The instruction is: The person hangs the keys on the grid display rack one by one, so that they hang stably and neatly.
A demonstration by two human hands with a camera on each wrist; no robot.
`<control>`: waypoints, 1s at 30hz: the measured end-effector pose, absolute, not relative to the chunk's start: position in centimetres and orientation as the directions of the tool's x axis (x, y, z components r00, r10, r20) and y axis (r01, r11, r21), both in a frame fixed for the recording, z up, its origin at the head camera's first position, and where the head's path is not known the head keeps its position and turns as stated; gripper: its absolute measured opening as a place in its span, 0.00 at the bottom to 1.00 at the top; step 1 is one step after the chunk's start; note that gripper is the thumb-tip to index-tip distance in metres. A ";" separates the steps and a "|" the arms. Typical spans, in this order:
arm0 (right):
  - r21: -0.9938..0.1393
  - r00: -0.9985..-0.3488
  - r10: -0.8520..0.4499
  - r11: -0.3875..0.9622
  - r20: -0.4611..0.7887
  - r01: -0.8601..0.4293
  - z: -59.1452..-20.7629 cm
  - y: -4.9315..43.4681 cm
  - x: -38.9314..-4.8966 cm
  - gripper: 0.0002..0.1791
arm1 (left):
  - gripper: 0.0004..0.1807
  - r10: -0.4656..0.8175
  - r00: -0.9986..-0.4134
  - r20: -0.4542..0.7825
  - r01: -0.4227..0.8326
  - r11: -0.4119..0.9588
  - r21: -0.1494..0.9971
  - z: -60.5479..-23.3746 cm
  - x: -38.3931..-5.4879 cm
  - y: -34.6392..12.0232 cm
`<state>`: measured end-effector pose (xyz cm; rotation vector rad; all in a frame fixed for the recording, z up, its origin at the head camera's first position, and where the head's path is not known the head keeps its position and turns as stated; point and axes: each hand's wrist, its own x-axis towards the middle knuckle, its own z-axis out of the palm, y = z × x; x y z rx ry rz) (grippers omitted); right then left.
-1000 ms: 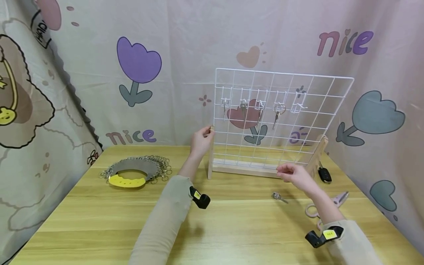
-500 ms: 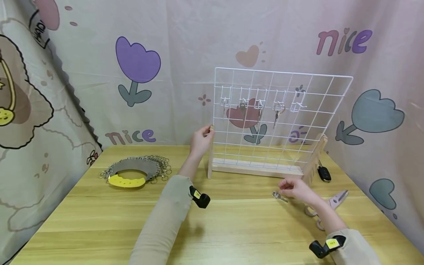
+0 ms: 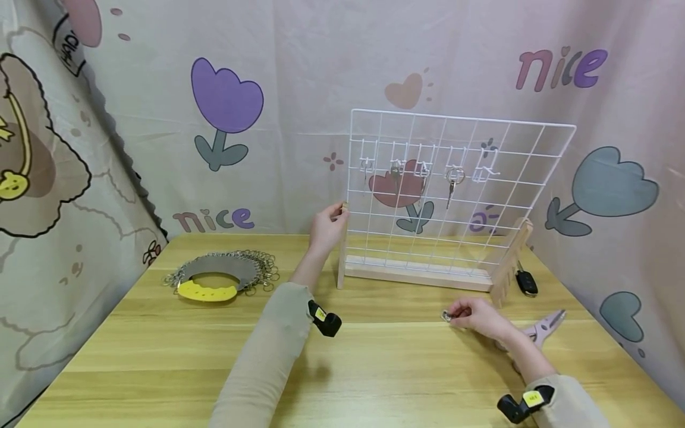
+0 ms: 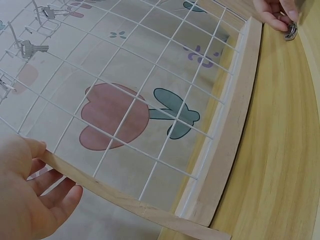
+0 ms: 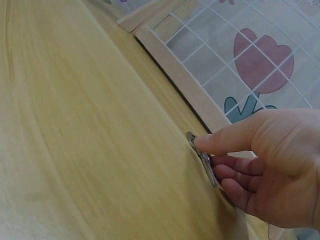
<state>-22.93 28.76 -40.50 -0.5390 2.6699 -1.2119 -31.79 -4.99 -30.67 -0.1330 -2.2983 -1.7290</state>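
My left hand (image 3: pixel 327 227) pinches the left wooden post (image 4: pixel 125 200) of a stand that carries a white wire grid (image 3: pixel 460 117). In the left wrist view the thumb lies on the post's edge with the fingers behind it. My right hand (image 3: pixel 481 319) is low over the table in front of the stand, pinching a small silver key (image 5: pixel 209 172) between thumb and fingers. Part of that key is covered by the fingers. On the grid's white hooks hang several keys, one on a large ring (image 3: pixel 455 175); the rightmost hook (image 3: pixel 484 172) has no key on it.
Pink-handled scissors (image 3: pixel 543 328) lie partly under the right forearm. A black car key (image 3: pixel 527 283) rests beside the stand's right foot. At the left of the table (image 3: pixel 374 380) is a yellow-handled metal plate (image 3: pixel 206 292) edged with many small rings. Patterned cloth hangs behind.
My right hand has come down from beside the stand's base to the key on the table and now pinches it. The left hand has stayed on the post.
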 end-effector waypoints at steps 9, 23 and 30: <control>-0.673 -0.925 -0.377 0.672 0.046 -0.308 -41.2 28.7 -23.2 0.03 | 0.22 -0.074 -0.966 0.249 0.219 0.279 0.935 -30.8 -32.0 -5.0; -0.572 -0.942 -0.291 0.750 0.166 -0.332 -40.2 28.8 -23.2 0.04 | 0.22 -0.070 -0.966 0.248 0.220 0.282 0.934 -30.8 -31.9 -4.9; -0.588 -0.946 -0.214 0.743 0.244 -0.320 -38.0 29.2 -23.5 0.03 | 0.22 -0.079 -0.969 0.233 0.204 0.272 0.941 -30.7 -32.0 -4.9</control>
